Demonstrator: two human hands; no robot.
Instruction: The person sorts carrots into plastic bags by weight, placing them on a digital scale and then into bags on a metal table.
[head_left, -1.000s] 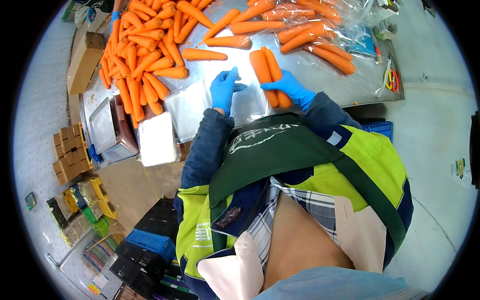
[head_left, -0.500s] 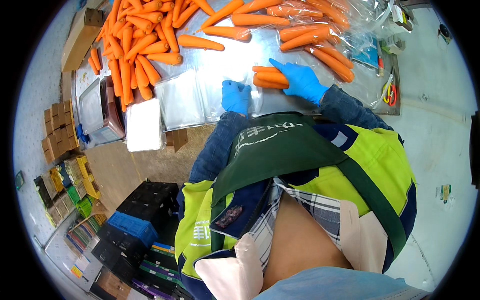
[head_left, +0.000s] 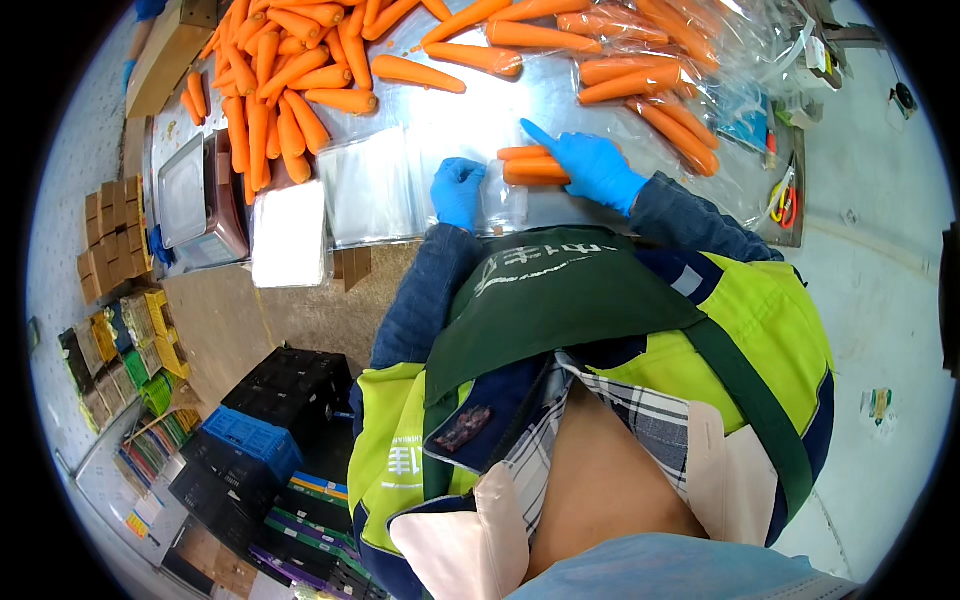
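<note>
My right hand (head_left: 597, 172), in a blue glove, is closed over a few carrots (head_left: 530, 168) lying side by side, with its index finger stretched out. Their tips point left, toward my left hand (head_left: 458, 194). That gloved hand has its fingers pinched together at the edge of a clear plastic bag (head_left: 506, 208) on the metal table (head_left: 455, 120). How far the carrots reach into the bag is hard to tell. Just left of it lies a stack of flat clear bags (head_left: 368, 190).
A large heap of loose carrots (head_left: 285, 75) covers the far left. Bagged carrots (head_left: 650, 75) lie at the far right, near red-and-yellow scissors (head_left: 785, 198). A weighing scale (head_left: 200, 205) and a white stack of sheets (head_left: 289, 235) stand at the left edge. Black crates (head_left: 290, 395) sit below.
My right hand has moved slightly left with the carrots, bringing them nearer my left hand. My left hand stays pinched at the bag. The view has shifted a little.
</note>
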